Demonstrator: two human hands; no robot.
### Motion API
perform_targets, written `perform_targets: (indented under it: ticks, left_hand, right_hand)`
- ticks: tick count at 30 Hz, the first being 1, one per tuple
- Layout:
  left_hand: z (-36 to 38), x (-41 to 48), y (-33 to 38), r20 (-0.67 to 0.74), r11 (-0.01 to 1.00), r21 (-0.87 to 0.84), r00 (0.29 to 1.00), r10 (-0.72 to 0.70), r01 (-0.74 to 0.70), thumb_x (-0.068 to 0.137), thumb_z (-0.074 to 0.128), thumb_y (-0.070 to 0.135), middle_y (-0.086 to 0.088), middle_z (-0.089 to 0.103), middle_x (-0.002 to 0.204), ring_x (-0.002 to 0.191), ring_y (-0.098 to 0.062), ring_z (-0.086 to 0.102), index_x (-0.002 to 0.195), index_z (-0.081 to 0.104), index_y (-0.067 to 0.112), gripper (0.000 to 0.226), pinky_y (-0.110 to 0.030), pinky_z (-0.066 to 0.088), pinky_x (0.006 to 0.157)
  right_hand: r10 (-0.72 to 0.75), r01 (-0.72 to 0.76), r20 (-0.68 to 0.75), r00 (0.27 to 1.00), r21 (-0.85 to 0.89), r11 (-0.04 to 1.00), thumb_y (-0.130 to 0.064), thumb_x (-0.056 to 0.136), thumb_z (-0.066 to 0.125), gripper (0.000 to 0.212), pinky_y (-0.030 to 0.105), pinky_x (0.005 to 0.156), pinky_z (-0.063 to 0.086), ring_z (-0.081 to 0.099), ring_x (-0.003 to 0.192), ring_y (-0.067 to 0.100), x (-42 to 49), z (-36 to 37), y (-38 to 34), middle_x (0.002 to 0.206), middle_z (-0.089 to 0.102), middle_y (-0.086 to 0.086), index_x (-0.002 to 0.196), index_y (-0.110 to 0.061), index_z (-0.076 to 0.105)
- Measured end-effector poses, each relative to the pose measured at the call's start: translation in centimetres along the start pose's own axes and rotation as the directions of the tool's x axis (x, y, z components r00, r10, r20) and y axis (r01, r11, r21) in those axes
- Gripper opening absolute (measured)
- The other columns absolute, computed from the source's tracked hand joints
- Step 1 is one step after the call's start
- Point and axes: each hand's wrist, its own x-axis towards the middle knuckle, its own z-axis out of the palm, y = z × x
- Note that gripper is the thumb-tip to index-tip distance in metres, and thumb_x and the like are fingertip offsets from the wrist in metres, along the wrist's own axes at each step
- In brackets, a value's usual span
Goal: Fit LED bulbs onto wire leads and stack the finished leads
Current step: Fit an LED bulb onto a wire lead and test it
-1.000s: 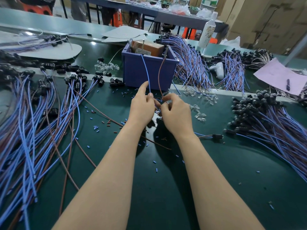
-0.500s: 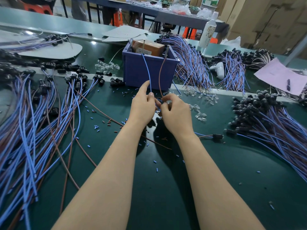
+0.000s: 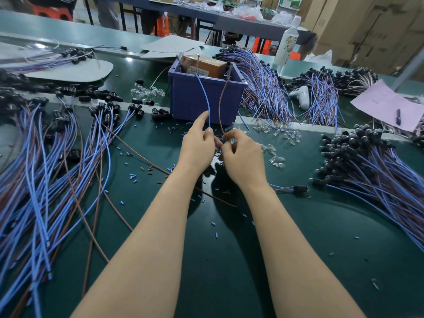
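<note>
A blue wire [image 3: 205, 97] is pinched in the left hand [image 3: 197, 148] and a brown wire [image 3: 220, 104] in the right hand [image 3: 244, 159], both raised before the bin [image 3: 195, 104] (a clear bulb [image 3: 232, 141] is glimpsed at the right fingertips). Capped leads [image 3: 378, 171] are heaped at right.

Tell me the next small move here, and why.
Probably press the clear bulb home: the right hand pinches it just where the left hand grips the upright blue wire and brown wire; the joint itself is hidden.
</note>
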Motion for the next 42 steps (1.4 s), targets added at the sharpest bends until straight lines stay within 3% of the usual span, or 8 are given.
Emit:
perform_targets:
  ticks: [17,22,26,31,35,37,39,42]
  left_hand:
    - [0.1,0.0,0.1,-0.014,1.000,0.003,1.000,0.002,-0.002,0.100,0.036,0.012,0.006,0.059,0.066,0.061,-0.009,0.054,0.142,0.037,0.022,0.043,-0.023,0.045,0.063]
    - [-0.3,-0.3,0.8,-0.083,0.988,0.152,0.995,0.052,-0.039,0.098,0.047,0.022,0.000,0.066,0.090,0.094,-0.024,0.062,0.111,0.064,0.010,0.025,-0.036,0.048,0.089]
    - [-1.2,-0.2,1.5,-0.192,0.995,0.079,0.978,0.083,-0.069,0.095,0.052,0.019,-0.002,0.066,0.076,0.075,-0.018,0.060,0.086,0.068,0.013,0.020,-0.035,0.050,0.079]
    - [-4.4,0.4,2.2,-0.644,0.932,-0.342,0.752,-0.140,-0.119,0.098,0.047,0.014,0.005,0.051,0.066,0.058,-0.012,0.050,0.081,0.060,0.014,0.022,-0.025,0.049,0.054]
    - [-7.5,1.0,2.0,-0.709,0.707,-0.651,0.553,-0.438,-0.275,0.097,0.042,0.002,-0.003,0.051,0.070,0.050,-0.010,0.047,0.079,0.050,0.010,0.021,-0.018,0.045,0.049]
    - [-7.8,1.2,1.6,-0.717,0.716,-0.649,0.524,-0.460,-0.259,0.095,0.043,0.001,-0.012,0.057,0.097,0.066,-0.014,0.051,0.105,0.050,0.000,0.012,-0.026,0.050,0.062]
    - [-7.0,0.9,1.6,-0.784,0.896,-0.433,0.529,-0.325,-0.092,0.093,0.050,0.010,-0.020,0.032,0.141,0.108,-0.017,0.047,0.137,0.033,-0.002,0.049,-0.025,0.042,0.097]
    - [-4.6,-0.4,2.9,-0.694,0.947,0.259,0.646,0.318,-0.188,0.089,0.055,0.014,-0.021,0.027,0.146,0.137,-0.028,0.029,0.138,0.039,0.001,0.053,-0.025,0.020,0.113]
  right_hand:
    - [-0.026,0.026,-0.006,1.000,-0.011,1.000,-0.017,0.090,0.048,0.022,0.037,0.081,0.048,0.062,0.089,0.031,0.0,0.0,-0.1,0.089,0.072,0.010,0.105,-0.016,0.063]
    - [-0.071,0.068,0.059,0.996,0.050,0.996,-0.014,0.088,0.048,0.026,0.040,0.082,0.050,0.065,0.085,0.031,-0.1,-0.2,-0.3,0.086,0.072,0.009,0.108,-0.019,0.064]
    - [-0.136,0.108,0.194,0.972,0.147,0.983,-0.024,0.093,0.054,0.019,0.037,0.081,0.051,0.065,0.080,0.023,-0.3,-0.5,-0.9,0.083,0.071,0.006,0.109,-0.017,0.063]
    - [-0.052,0.116,0.447,0.893,-0.115,0.987,-0.030,0.085,0.067,0.021,0.023,0.067,0.034,0.050,0.078,0.014,-0.1,-1.4,-0.7,0.073,0.051,-0.012,0.102,-0.020,0.062]
    - [0.042,0.123,0.487,0.873,-0.302,0.945,-0.020,0.086,0.063,0.017,0.024,0.075,0.040,0.052,0.091,0.018,0.4,-2.9,0.0,0.091,0.056,-0.005,0.103,-0.021,0.062]
    - [0.053,0.118,0.483,0.874,-0.317,0.941,-0.015,0.088,0.060,0.019,0.022,0.072,0.037,0.049,0.089,0.016,0.6,-3.4,0.4,0.095,0.052,-0.003,0.105,-0.022,0.064]
    - [0.029,0.116,0.471,0.882,-0.276,0.954,-0.015,0.089,0.059,0.020,0.019,0.065,0.031,0.048,0.085,0.014,0.5,-3.4,0.5,0.088,0.051,-0.005,0.108,-0.021,0.065]
    - [-0.031,0.082,0.427,0.904,-0.101,0.992,-0.019,0.088,0.064,0.020,0.021,0.065,0.037,0.055,0.079,0.016,0.4,-2.9,0.2,0.082,0.058,-0.004,0.109,-0.018,0.066]
